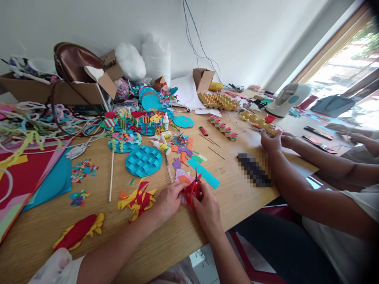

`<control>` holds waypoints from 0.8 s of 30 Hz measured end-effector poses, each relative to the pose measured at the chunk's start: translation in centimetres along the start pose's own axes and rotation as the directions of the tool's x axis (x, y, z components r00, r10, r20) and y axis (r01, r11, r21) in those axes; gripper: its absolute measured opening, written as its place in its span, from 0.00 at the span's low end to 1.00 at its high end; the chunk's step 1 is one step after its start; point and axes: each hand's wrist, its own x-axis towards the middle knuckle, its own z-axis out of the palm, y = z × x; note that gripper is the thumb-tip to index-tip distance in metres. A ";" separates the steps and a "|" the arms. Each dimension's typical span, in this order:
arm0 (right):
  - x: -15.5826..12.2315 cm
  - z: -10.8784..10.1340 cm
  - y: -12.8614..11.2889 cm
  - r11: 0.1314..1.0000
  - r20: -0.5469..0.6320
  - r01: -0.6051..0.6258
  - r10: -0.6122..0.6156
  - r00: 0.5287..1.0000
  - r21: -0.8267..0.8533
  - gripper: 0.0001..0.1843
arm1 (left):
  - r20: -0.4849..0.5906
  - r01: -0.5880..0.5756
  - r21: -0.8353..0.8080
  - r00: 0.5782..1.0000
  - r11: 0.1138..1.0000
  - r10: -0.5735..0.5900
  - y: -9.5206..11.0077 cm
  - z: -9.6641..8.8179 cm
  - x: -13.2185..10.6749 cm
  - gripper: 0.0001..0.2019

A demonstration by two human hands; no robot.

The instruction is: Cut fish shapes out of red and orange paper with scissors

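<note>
My left hand [169, 199] rests on the wooden table [245, 138] near its front edge, fingers pinching a small red paper piece [187, 192]. My right hand [208, 204] is closed round red-handled scissors [196, 184], whose blades point up and away over the red piece. Yellow and red paper scraps [137, 199] lie just left of my left hand. A teal paper strip [203, 173] and purple and orange cut-outs [181, 172] lie just beyond both hands.
A co-worker's arms [299, 173] reach in from the right, hands at a yellow egg-carton piece [260, 122]. Teal woven paper disc [143, 161], glue bottles [161, 147], wooden stick [111, 177], coloured sheets [26, 177], cardboard boxes [59, 88] and a red-yellow paper fish [78, 232] crowd the table.
</note>
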 end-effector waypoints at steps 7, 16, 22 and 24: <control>0.0 0.0 -0.2 1.000 -0.047 0.027 -0.028 0.999 -0.004 0.08 | -0.058 -0.013 -0.036 0.998 0.999 0.011 0.0 0.3 0.1 0.24; 0.1 0.4 -0.1 0.999 -0.081 0.040 -0.040 0.996 -0.010 0.10 | -0.066 0.005 -0.046 0.998 0.999 -0.008 -0.1 0.3 0.3 0.16; 0.2 0.3 -0.5 0.998 -0.102 0.059 -0.060 0.993 -0.012 0.10 | -0.069 0.004 -0.036 0.998 0.999 -0.007 -0.2 0.6 0.5 0.13; 0.2 0.3 -0.6 0.998 -0.111 0.066 -0.067 0.992 -0.015 0.09 | -0.074 0.007 -0.038 0.997 0.999 -0.010 -0.3 0.8 0.6 0.14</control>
